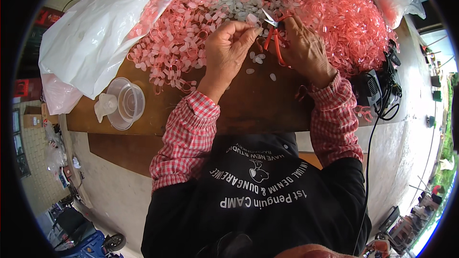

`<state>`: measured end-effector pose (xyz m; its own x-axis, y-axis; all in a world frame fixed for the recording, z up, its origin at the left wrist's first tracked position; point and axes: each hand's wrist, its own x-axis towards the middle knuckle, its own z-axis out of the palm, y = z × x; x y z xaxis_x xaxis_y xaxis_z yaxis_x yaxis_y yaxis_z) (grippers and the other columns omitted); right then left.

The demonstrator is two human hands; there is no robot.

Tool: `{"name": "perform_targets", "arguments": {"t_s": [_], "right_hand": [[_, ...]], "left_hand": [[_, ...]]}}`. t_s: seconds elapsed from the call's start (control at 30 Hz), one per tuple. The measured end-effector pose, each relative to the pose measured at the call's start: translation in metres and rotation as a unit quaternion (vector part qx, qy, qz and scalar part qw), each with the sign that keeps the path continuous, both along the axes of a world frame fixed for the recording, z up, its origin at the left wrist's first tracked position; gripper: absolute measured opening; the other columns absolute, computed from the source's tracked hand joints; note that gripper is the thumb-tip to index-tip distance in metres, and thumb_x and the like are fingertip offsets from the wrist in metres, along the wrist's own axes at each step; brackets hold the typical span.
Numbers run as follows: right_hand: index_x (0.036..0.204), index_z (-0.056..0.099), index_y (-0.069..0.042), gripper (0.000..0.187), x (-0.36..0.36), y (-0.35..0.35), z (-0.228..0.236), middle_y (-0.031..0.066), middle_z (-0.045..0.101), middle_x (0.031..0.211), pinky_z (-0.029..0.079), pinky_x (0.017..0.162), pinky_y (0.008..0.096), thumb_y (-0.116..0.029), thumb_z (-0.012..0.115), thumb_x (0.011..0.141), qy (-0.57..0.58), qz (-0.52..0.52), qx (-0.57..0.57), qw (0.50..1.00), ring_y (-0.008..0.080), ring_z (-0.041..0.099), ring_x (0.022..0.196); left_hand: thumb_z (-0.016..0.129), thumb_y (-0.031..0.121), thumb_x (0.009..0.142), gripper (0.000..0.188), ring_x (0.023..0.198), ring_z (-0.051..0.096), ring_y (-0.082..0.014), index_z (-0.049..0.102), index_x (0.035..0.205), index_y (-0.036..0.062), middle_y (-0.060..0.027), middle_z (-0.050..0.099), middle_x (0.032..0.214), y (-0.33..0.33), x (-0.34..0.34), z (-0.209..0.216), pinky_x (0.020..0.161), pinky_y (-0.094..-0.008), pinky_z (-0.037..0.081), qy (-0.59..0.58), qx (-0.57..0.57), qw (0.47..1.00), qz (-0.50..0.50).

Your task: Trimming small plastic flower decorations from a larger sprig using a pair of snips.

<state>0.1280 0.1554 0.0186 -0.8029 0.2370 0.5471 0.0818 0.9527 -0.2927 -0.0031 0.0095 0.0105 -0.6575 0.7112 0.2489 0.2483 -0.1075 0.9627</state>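
Note:
My left hand (228, 50) is closed in a pinch on a small pale-pink oval plastic piece (252, 18). My right hand (306, 50) grips red-handled scissors (280, 50), their short blades parted and pointing up and left beside that piece. Whether the blades touch it, I cannot tell. Just below the hands, a few clear oval pieces (258, 59) lie loose on the brown table (248, 107). Beyond my left hand spreads a heap of pink plastic pieces (174, 50), with whitish clear ovals (239, 0) at the far middle.
A larger glossy pink heap (346, 24) covers the far right. At left lie a big white plastic bag (107, 38) and a round clear tub (130, 104). A black device (370, 86) with bundled cables (389, 88) sits at the right edge, a bag of pink pieces (389, 0) behind.

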Motion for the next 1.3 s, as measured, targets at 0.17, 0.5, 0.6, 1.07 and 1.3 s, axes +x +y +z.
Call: {"name": "perform_targets", "arguments": {"t_s": [0.17, 0.5, 0.6, 1.07, 1.3], "right_hand": [[0.102, 0.051, 0.001, 0.041, -0.002, -0.004, -0.004, 0.0194, 0.057, 0.089, 0.048, 0.062, 0.0435, -0.021, 0.075, 0.077, -0.005, 0.015, 0.005, 1.0, 0.0384, 0.061, 0.077], [0.105, 0.05, 0.003, 0.042, -0.003, -0.012, -0.006, 0.0199, 0.058, 0.091, 0.05, 0.062, 0.0452, -0.021, 0.073, 0.079, -0.008, -0.002, 0.004, 1.0, 0.0398, 0.062, 0.078], [0.104, 0.05, 0.001, 0.038, -0.004, -0.013, -0.007, 0.0189, 0.058, 0.091, 0.05, 0.061, 0.0451, -0.02, 0.072, 0.081, -0.026, -0.018, 0.011, 0.999, 0.0395, 0.062, 0.076], [0.083, 0.051, -0.002, 0.022, -0.003, -0.018, 0.0, 0.0143, 0.062, 0.073, 0.047, 0.053, 0.0404, -0.019, 0.065, 0.087, -0.085, -0.062, -0.055, 0.993, 0.0343, 0.062, 0.064], [0.107, 0.065, -0.003, 0.026, -0.002, 0.0, 0.009, 0.0037, 0.07, 0.086, 0.05, 0.062, 0.0269, -0.018, 0.071, 0.087, -0.064, -0.079, -0.391, 0.915, 0.0067, 0.062, 0.078]], "left_hand": [[0.074, 0.005, 0.083, 0.01, 0.066, 0.058, -0.0075, 0.068, 0.086, -0.0011, -0.0032, 0.063, 0.079, 0.005, -0.003, -0.006, 0.058, -0.0222, 0.047, 0.121, 0.079, 0.989, 0.042], [0.07, 0.001, 0.083, 0.008, 0.069, 0.063, -0.0238, 0.062, 0.085, -0.0001, -0.0098, 0.062, 0.085, 0.009, 0.003, -0.002, 0.06, -0.0329, 0.05, 0.274, 0.084, 0.956, 0.06], [0.069, 0.003, 0.083, 0.009, 0.071, 0.061, -0.0287, 0.061, 0.085, 0.0003, -0.0108, 0.06, 0.085, 0.008, 0.005, -0.003, 0.061, -0.037, 0.049, 0.301, 0.044, 0.951, 0.061], [0.068, 0.005, 0.085, 0.011, 0.067, 0.06, -0.0279, 0.059, 0.085, -0.0002, -0.0121, 0.06, 0.079, 0.006, -0.003, -0.005, 0.06, -0.0363, 0.048, 0.304, 0.041, 0.95, 0.056], [0.06, 0.009, 0.095, 0.012, 0.061, 0.049, -0.0069, 0.062, 0.092, -0.0026, -0.0039, 0.056, 0.069, 0.002, 0.002, 0.001, 0.054, -0.0243, 0.041, 0.105, 0.02, 0.994, -0.024]]}}
